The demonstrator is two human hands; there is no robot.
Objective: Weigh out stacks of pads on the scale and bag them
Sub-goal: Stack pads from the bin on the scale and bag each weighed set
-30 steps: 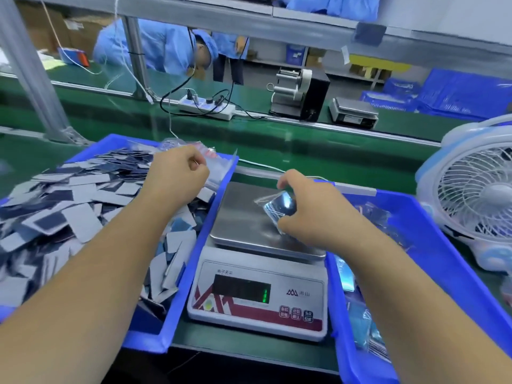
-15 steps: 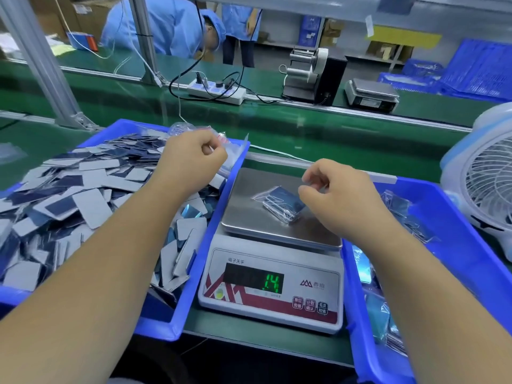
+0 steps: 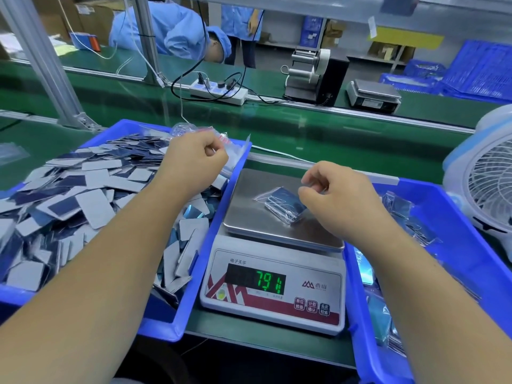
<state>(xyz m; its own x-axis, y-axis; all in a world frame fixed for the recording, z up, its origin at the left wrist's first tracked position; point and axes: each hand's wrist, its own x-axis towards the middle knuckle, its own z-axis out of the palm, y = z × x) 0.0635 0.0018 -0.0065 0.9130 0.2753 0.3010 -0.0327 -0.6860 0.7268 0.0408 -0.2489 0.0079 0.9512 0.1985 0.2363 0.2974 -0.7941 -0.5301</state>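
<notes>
A white digital scale (image 3: 273,297) sits between two blue bins, its green display reading about 79.1. On its steel platter (image 3: 249,214) lies a clear bag holding a stack of dark blue pads (image 3: 281,203). My right hand (image 3: 335,198) hovers at the bag's right end with fingers curled; whether it pinches the bag's edge is unclear. My left hand (image 3: 194,162) is over the back right corner of the left bin (image 3: 163,325), pinched on a clear empty zip bag (image 3: 235,155). Several loose grey and blue pads (image 3: 94,200) fill that bin.
The blue bin on the right (image 3: 454,245) holds filled bags. A white fan (image 3: 487,178) stands at the far right. Behind are a green conveyor, a power strip (image 3: 219,91), a label dispenser (image 3: 315,76), a second scale (image 3: 374,95) and workers in blue coats.
My right hand set the bagged stack down on the platter and opened away from it. The display went from blank to a reading. My left hand stayed at the zip bags.
</notes>
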